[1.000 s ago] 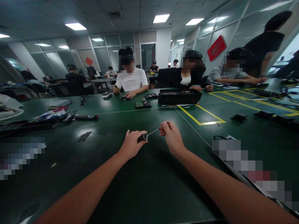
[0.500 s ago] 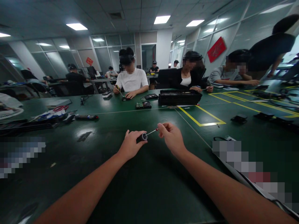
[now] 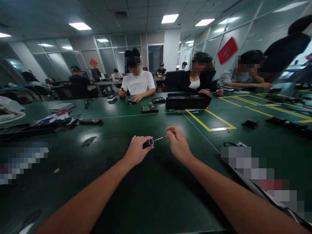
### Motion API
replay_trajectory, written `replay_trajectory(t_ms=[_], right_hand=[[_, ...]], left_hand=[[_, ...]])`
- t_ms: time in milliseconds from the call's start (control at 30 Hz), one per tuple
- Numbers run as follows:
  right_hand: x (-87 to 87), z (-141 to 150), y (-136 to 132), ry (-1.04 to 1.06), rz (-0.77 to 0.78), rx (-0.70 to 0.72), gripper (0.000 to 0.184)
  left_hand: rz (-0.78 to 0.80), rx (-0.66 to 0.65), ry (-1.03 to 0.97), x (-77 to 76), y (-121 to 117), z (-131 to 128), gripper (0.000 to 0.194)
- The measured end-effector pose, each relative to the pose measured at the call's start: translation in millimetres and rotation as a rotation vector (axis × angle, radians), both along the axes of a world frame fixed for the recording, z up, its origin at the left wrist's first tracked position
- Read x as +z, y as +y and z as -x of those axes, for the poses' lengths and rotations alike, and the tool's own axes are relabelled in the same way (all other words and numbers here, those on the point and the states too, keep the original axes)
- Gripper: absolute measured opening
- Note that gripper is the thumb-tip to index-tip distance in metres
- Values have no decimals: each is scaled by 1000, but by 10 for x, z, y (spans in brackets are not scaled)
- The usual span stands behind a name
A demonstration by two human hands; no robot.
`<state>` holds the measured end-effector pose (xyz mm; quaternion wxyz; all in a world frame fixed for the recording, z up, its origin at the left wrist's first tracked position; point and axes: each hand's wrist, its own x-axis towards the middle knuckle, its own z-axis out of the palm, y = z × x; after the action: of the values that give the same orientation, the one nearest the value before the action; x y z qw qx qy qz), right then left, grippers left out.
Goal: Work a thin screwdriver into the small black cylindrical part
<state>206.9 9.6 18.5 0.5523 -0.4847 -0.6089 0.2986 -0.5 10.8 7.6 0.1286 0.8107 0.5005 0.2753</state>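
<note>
My left hand (image 3: 137, 150) is closed around a short black cylinder (image 3: 148, 143) with a silvery ring at its end, which points right. What kind of part the cylinder is, I cannot make out. From the right, a thin screwdriver (image 3: 159, 138) reaches in, its tip at the ringed end and its red handle end near my fingertips. My right hand (image 3: 177, 141) pinches that handle between thumb and fingers. Both hands are held over the green table (image 3: 146, 195).
Across the table a person in white (image 3: 137, 81) works on a small part. A long black housing (image 3: 187, 101) and a circuit board (image 3: 149, 109) lie ahead. Cables and tools (image 3: 58, 118) are heaped at the left; a pen-like tool (image 3: 91, 122) lies beside them. Yellow tape (image 3: 221, 129) marks the right.
The fingers of my right hand have shifted and loosened slightly on the screwdriver's handle. My left hand and the cylinder stay about where they were.
</note>
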Motion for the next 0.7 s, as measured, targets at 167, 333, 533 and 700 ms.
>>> replay_trajectory(t_ms=[167,333,533,700], right_hand=[[0,-14,14,-71,33,33,27],[-11,9,41,27,43,9,23],[-66,6,145,541,291,28,27],[-93,-68,210,537,252,-158,24]], left_hand=[[-17,4,0,-20,24,9,36],[-29,10,-11,-55,39,17,36],[-118,-21,-10,6,30,-29,41],[-36,11,46,26,51,-45,38]])
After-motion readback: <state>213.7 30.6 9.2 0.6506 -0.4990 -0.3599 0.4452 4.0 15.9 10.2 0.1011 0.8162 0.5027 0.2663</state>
